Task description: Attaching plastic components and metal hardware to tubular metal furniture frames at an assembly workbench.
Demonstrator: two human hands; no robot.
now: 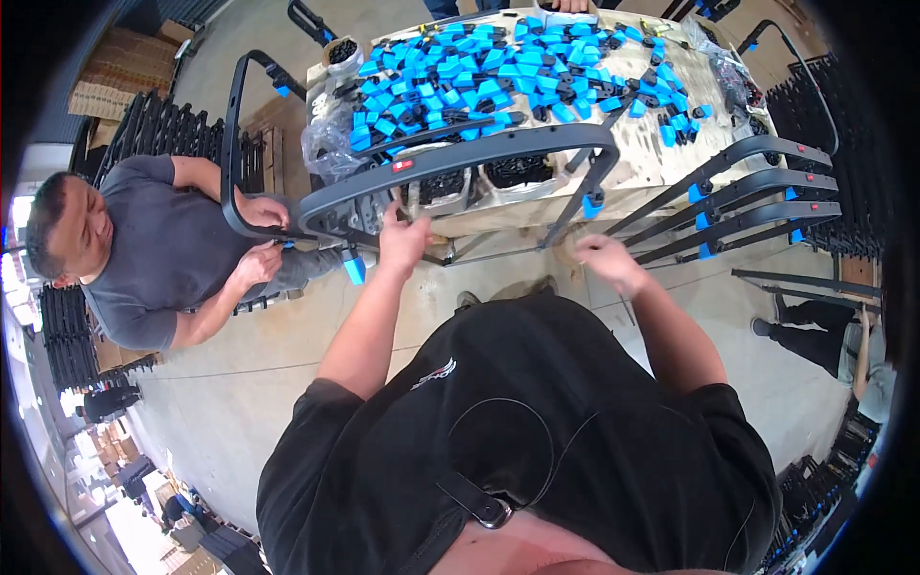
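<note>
A curved black metal frame [460, 163] with a small red label and blue end caps [355, 268] stands before me at the table's near edge. My left hand [404, 241] is raised at its near side, fingers curled by the frame; what they grip is hidden. To the right, my right hand [609, 263] is closed in a pinch below the frame's right leg, slightly blurred. A thin dark rod shows under that hand, and I cannot make out what it is. Bins of small black parts [517, 171] sit just behind the frame.
Blue-and-black plastic pieces [479, 77] cover much of the wooden table [632, 163]. Several similar frames [757, 192] lean at its right. On the left a co-worker [182, 249] holds another frame [233, 144]. Another person [815, 335] is at far right. Stacked black parts [144, 134] line the left.
</note>
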